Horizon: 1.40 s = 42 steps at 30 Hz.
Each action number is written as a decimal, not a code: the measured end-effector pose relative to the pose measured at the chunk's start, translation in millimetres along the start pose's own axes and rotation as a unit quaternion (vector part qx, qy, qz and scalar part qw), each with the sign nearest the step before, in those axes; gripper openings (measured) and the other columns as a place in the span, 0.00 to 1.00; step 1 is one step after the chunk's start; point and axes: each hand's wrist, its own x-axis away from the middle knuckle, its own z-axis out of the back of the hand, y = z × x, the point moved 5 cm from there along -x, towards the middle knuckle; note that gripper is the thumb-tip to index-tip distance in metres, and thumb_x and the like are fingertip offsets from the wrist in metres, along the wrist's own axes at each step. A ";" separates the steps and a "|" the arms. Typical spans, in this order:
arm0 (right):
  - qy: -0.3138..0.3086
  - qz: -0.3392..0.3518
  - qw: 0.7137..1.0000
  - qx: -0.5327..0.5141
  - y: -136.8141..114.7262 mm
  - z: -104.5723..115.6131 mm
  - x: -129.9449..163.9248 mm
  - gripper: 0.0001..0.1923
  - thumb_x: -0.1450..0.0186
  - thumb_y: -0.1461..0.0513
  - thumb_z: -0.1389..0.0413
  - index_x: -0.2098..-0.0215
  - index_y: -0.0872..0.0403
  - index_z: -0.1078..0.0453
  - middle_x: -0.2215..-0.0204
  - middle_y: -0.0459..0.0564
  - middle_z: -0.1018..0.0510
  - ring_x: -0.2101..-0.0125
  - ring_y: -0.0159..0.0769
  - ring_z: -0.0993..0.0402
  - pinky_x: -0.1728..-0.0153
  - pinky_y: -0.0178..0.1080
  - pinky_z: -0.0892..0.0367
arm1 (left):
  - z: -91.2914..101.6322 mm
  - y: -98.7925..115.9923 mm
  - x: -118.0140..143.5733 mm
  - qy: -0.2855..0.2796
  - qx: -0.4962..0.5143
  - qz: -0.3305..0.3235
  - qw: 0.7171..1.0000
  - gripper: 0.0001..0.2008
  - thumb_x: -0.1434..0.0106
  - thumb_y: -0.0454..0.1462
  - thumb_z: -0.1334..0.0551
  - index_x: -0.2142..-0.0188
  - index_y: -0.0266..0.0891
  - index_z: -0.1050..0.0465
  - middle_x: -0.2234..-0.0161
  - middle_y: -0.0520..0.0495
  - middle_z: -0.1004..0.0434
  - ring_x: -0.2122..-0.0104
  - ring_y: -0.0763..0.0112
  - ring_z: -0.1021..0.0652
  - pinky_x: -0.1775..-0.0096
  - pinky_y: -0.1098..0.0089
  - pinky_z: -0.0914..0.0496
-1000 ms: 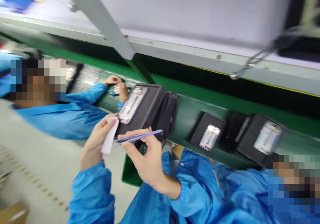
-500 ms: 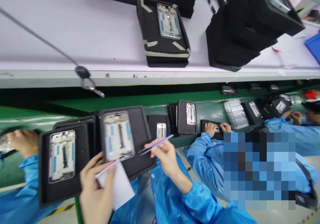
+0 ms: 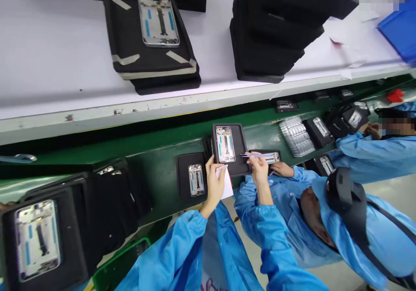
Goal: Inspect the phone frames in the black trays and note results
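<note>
My left hand [image 3: 214, 186] is closed on a small white sheet [image 3: 226, 186], with its fingers against the lower left edge of a black tray [image 3: 240, 141]. In that tray lies a silver phone frame [image 3: 225, 144] with blue strips and a dark flex cable. My right hand [image 3: 259, 169] grips purple tweezers [image 3: 256, 155], whose tips point left over the tray, beside the frame. Just left of my left hand, another black tray [image 3: 182, 169] holds a phone frame [image 3: 196, 180].
Stacked black trays [image 3: 76, 243] stand at lower left, a green crate [image 3: 121, 260] below them. A white shelf [image 3: 48, 87] above carries taped black foam [image 3: 123, 35] and a black stack [image 3: 269, 44]. At right, a co-worker's hand [image 3: 282, 169] is close to my right hand.
The view has swung right. Both my hands, with the white sheet and the tweezers, are now farther from the camera, at a tray farther along the bench.
</note>
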 end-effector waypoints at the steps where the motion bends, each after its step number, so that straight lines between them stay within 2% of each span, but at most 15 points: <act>1: -0.003 -0.002 1.000 0.004 4.5 -0.7 -5.2 0.28 0.51 0.45 0.20 0.63 0.49 0.23 0.62 0.54 0.07 0.74 0.36 0.19 0.66 0.41 0.20 | -1.3 -3.8 0.7 -0.010 0.005 0.009 1.000 0.13 0.21 0.48 0.37 0.58 0.44 0.22 0.35 0.30 0.23 0.28 0.43 0.27 0.29 0.43 0.33; 4: -0.007 -0.004 1.000 0.020 11.3 -2.5 -9.0 0.29 0.53 0.43 0.19 0.65 0.49 0.23 0.65 0.53 0.08 0.70 0.43 0.13 0.60 0.48 0.15 | 5.9 -10.4 7.5 -0.046 0.024 0.037 0.998 0.16 0.22 0.51 0.36 0.59 0.44 0.21 0.39 0.31 0.17 0.31 0.43 0.22 0.32 0.43 0.29; 7: -0.001 0.010 0.999 0.037 1.7 -0.6 2.0 0.30 0.53 0.43 0.18 0.65 0.49 0.22 0.65 0.54 0.08 0.65 0.49 0.09 0.53 0.52 0.14 | 27.4 -5.8 17.8 -0.073 0.041 0.062 0.995 0.18 0.25 0.54 0.34 0.60 0.44 0.20 0.45 0.34 0.11 0.38 0.45 0.15 0.37 0.47 0.23; 10: -0.002 0.030 0.999 0.040 -18.0 -10.6 24.4 0.29 0.49 0.42 0.19 0.63 0.50 0.21 0.63 0.54 0.07 0.62 0.49 0.08 0.50 0.52 0.15 | 66.0 11.7 28.8 -0.068 0.047 0.081 0.993 0.18 0.25 0.55 0.34 0.59 0.44 0.19 0.56 0.39 0.07 0.54 0.51 0.09 0.50 0.56 0.16; 12: -0.031 0.033 0.998 0.031 -28.7 -35.5 45.3 0.28 0.46 0.43 0.20 0.62 0.51 0.20 0.64 0.54 0.07 0.65 0.47 0.08 0.54 0.49 0.14 | 103.3 30.7 38.6 -0.042 0.040 0.083 0.995 0.18 0.24 0.53 0.34 0.59 0.42 0.19 0.62 0.41 0.07 0.64 0.56 0.09 0.62 0.63 0.16; 15: -0.134 0.014 0.991 0.006 -36.5 -102.8 85.4 0.25 0.45 0.45 0.19 0.64 0.51 0.19 0.70 0.50 0.09 0.72 0.42 0.11 0.63 0.43 0.15 | 172.5 65.4 59.7 0.035 0.011 0.062 0.997 0.15 0.23 0.49 0.33 0.60 0.42 0.18 0.66 0.45 0.08 0.71 0.61 0.10 0.72 0.70 0.20; 17: -0.226 0.001 0.974 0.004 -39.4 -159.6 116.2 0.22 0.43 0.47 0.19 0.65 0.51 0.18 0.71 0.50 0.10 0.75 0.41 0.12 0.67 0.41 0.15 | 222.7 85.9 76.6 0.109 -0.021 0.037 0.993 0.13 0.23 0.46 0.32 0.61 0.42 0.17 0.68 0.47 0.08 0.73 0.63 0.11 0.72 0.72 0.21; 19: -0.327 -0.007 0.945 0.020 -41.8 -219.7 149.0 0.20 0.40 0.48 0.20 0.65 0.51 0.17 0.71 0.51 0.09 0.74 0.43 0.11 0.68 0.41 0.14 | 273.8 98.3 95.4 0.197 -0.058 0.009 0.979 0.10 0.24 0.44 0.32 0.61 0.44 0.16 0.68 0.49 0.09 0.71 0.65 0.11 0.70 0.72 0.20; 22: -0.472 -0.024 0.879 0.059 -40.6 -303.5 202.0 0.20 0.39 0.46 0.20 0.64 0.50 0.17 0.69 0.53 0.08 0.72 0.46 0.09 0.64 0.45 0.12 | 341.9 95.7 127.2 0.329 -0.111 -0.015 0.937 0.04 0.27 0.38 0.31 0.60 0.46 0.15 0.65 0.49 0.10 0.64 0.64 0.12 0.61 0.69 0.19; 24: -0.544 -0.042 0.833 0.094 -33.2 -347.4 236.5 0.21 0.39 0.45 0.21 0.63 0.50 0.17 0.68 0.54 0.08 0.71 0.46 0.09 0.63 0.45 0.12 | 372.4 80.1 145.8 0.392 -0.128 -0.009 0.911 0.06 0.30 0.33 0.30 0.58 0.48 0.14 0.61 0.49 0.09 0.58 0.61 0.14 0.53 0.65 0.19; 27: -0.607 -0.053 0.776 0.164 -12.3 -391.5 277.2 0.23 0.40 0.44 0.21 0.62 0.51 0.18 0.66 0.56 0.08 0.70 0.47 0.09 0.69 0.42 0.15 | 391.9 51.8 158.6 0.421 -0.167 0.010 0.891 0.09 0.28 0.30 0.32 0.57 0.49 0.16 0.52 0.49 0.07 0.47 0.57 0.17 0.44 0.59 0.23; 31: -0.641 -0.041 0.730 0.232 17.7 -420.6 307.5 0.24 0.39 0.43 0.23 0.61 0.51 0.19 0.66 0.57 0.08 0.67 0.49 0.08 0.71 0.40 0.16 | 394.8 30.7 153.6 0.382 -0.295 0.019 0.875 0.08 0.22 0.31 0.37 0.54 0.46 0.23 0.40 0.45 0.11 0.38 0.51 0.20 0.42 0.52 0.28; 37: -0.653 -0.006 0.698 0.294 40.9 -432.5 323.3 0.21 0.37 0.46 0.24 0.59 0.51 0.19 0.63 0.55 0.07 0.65 0.45 0.07 0.66 0.39 0.14 | 400.5 14.2 146.9 0.359 -0.329 0.039 0.873 0.07 0.19 0.31 0.41 0.53 0.46 0.26 0.38 0.43 0.12 0.37 0.49 0.20 0.43 0.50 0.31; 42: -0.646 0.001 0.696 0.313 44.4 -431.4 325.0 0.19 0.36 0.47 0.25 0.60 0.51 0.20 0.63 0.55 0.07 0.65 0.45 0.07 0.65 0.39 0.13 | 402.3 8.9 146.6 0.357 -0.321 0.049 0.876 0.07 0.20 0.31 0.39 0.54 0.46 0.24 0.36 0.42 0.14 0.37 0.49 0.20 0.43 0.50 0.33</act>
